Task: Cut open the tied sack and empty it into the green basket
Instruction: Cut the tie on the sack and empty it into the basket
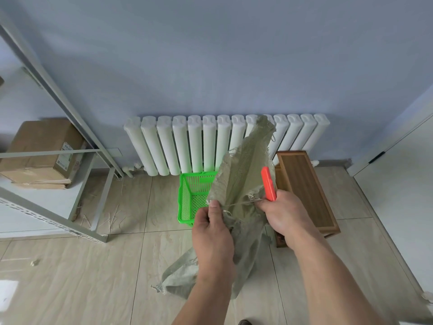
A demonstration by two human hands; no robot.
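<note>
Hiding green basket [187, 202]: sack [239, 184]

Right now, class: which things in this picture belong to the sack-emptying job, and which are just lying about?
Belong to the job:
woven sack
string tie
green basket
orange-handled cutter
left hand
right hand

Just lying about:
white radiator
cardboard box
wooden box
metal shelf frame

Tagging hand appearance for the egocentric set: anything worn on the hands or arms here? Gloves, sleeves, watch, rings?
Nothing worn that shows. The left hand and right hand are both bare, no gloves. Both forearms are bare up to the bottom edge of the picture, with no sleeve, watch or band in view. No ring is visible on the fingers that show; some fingers are hidden behind the sack.
</note>
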